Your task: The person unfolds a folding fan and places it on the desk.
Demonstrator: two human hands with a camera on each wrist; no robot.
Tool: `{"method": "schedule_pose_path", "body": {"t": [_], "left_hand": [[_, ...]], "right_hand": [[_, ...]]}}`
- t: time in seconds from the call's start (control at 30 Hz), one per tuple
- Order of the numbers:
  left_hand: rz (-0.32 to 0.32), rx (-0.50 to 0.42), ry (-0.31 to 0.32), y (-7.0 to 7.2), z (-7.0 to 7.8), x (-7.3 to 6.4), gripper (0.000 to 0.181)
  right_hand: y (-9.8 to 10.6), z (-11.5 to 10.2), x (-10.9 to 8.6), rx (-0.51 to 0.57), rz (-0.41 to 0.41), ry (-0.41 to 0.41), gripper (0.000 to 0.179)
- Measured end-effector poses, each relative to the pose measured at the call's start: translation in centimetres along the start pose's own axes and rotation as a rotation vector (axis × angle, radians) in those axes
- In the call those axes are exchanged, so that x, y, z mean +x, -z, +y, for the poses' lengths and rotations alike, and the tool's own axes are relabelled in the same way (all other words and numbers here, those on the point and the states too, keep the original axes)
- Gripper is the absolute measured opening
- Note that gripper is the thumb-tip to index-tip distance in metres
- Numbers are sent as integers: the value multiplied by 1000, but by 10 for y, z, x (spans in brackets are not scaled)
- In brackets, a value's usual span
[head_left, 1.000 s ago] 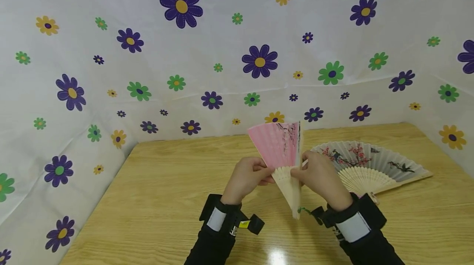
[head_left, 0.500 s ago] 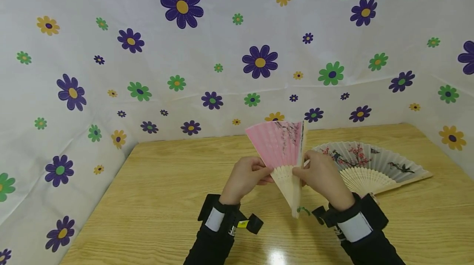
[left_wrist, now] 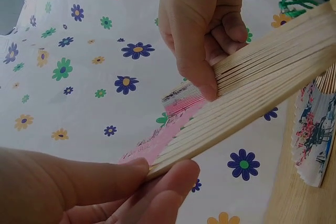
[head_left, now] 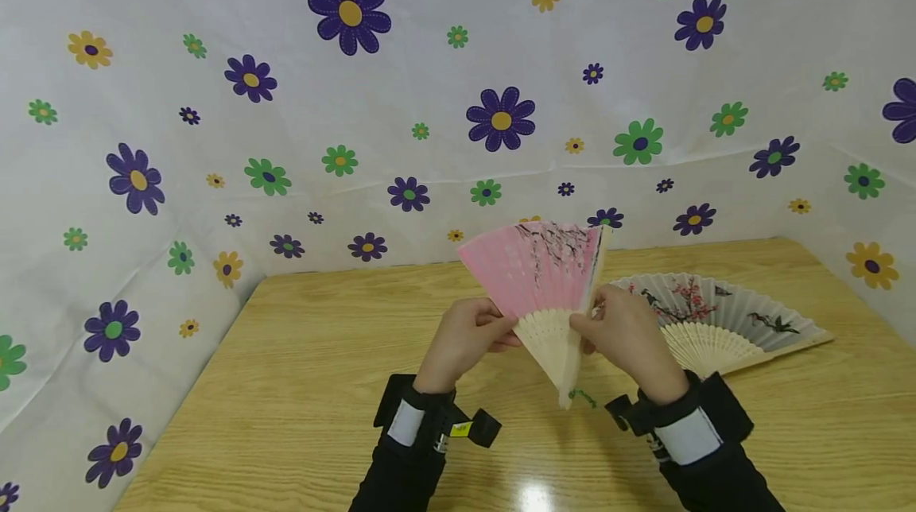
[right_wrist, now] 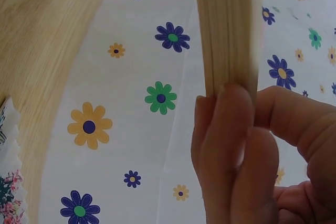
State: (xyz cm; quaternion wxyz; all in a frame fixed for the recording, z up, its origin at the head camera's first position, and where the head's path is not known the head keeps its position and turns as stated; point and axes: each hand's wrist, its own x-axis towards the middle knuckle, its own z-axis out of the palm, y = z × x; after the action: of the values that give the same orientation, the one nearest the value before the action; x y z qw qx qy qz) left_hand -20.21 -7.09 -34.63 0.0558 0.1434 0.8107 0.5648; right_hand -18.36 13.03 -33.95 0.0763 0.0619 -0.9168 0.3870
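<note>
A pink folding fan (head_left: 533,273) with dark branch and blossom print is held up over the table, partly spread, its pale wooden ribs (left_wrist: 252,87) meeting at the bottom. My left hand (head_left: 465,337) pinches the left outer rib between thumb and fingers. On the other edge, my right hand (head_left: 626,333) grips the stack of ribs still folded together, seen edge-on in the right wrist view as a thick wooden bundle (right_wrist: 230,35). From the fan's pivot end hangs a green cord (head_left: 585,397).
A second folding fan (head_left: 704,321), white-grey with red blossoms and birds, lies spread on the wooden table (head_left: 322,385) at the right, partly behind my right hand. A flower-printed white cloth (head_left: 401,98) rises behind the table and along its sides.
The pink fan has spread wider, its left edge going left and its right edge going right. Both hands have moved slightly apart, and the fan has risen a little.
</note>
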Motion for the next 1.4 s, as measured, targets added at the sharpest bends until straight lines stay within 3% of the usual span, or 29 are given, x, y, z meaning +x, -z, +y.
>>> {"method": "schedule_pose_path", "body": {"t": [0.77, 1.4], "left_hand": [[20, -7, 13, 4, 0, 1, 16], [61, -31, 37, 13, -1, 2, 16]], "right_hand": [[11, 9, 3, -49, 43, -22, 26], [19, 14, 4, -56, 33, -40, 29]]}}
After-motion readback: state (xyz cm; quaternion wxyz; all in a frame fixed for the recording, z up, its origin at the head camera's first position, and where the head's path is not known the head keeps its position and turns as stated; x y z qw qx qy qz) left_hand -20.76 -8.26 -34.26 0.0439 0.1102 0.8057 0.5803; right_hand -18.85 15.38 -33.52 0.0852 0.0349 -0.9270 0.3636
